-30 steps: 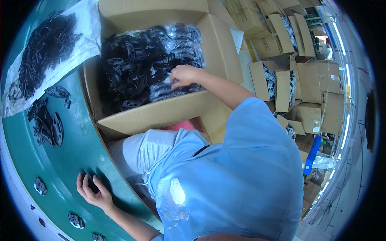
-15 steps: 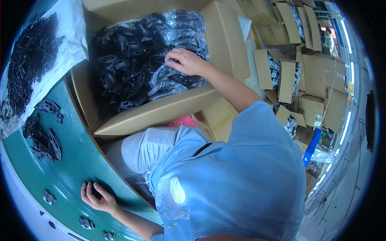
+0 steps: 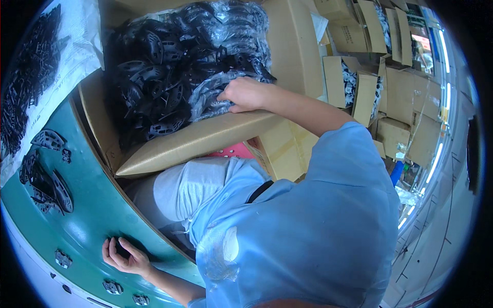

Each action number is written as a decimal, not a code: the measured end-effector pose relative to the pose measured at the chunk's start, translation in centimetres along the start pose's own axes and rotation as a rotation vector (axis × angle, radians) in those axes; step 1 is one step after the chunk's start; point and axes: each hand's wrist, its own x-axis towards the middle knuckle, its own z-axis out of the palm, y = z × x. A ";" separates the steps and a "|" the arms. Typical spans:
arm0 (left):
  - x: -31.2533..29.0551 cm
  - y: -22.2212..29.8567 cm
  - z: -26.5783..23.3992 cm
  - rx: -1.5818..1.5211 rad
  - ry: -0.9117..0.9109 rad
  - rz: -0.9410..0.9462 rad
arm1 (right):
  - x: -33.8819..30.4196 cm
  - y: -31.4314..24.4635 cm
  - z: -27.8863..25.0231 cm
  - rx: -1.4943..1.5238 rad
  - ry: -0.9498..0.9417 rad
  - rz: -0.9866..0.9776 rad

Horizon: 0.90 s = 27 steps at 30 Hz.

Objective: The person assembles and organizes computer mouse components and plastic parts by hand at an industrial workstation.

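Note:
My right hand (image 3: 247,94) reaches into a large cardboard box (image 3: 205,138). Its fingers are closed on a crumpled clear plastic bag (image 3: 208,97) near the box's near wall. Black slotted plastic parts (image 3: 159,77) lie in a loose heap in the left of that box, and more, wrapped in clear plastic, are stacked behind my hand. My left hand (image 3: 127,257) rests on the green table (image 3: 92,215), fingers loosely curled and apart, holding nothing. Beyond it on the table sits a small pile of curved black parts (image 3: 46,179).
A white sack (image 3: 84,46) heaped with thin black pieces (image 3: 31,77) covers the table's far left. Small dark grey blocks (image 3: 113,287) lie along the table's outer edge. To the right, open cardboard cartons (image 3: 354,87) with bagged parts are stacked on the floor.
My right hand has moved toward the box's near wall, from the heap down to the plastic bag. My left hand has stayed on the table. The whole view has shifted slightly.

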 end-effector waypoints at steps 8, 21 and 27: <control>0.0 0.5 0.0 0.001 0.025 -0.010 | 0.8 -0.1 1.9 0.082 0.122 -0.103; 0.3 0.6 0.4 -0.015 0.045 -0.001 | -0.6 1.4 1.7 -0.074 0.496 -0.006; 0.1 0.6 0.4 -0.010 0.041 -0.015 | 0.8 2.8 1.9 0.113 0.306 0.028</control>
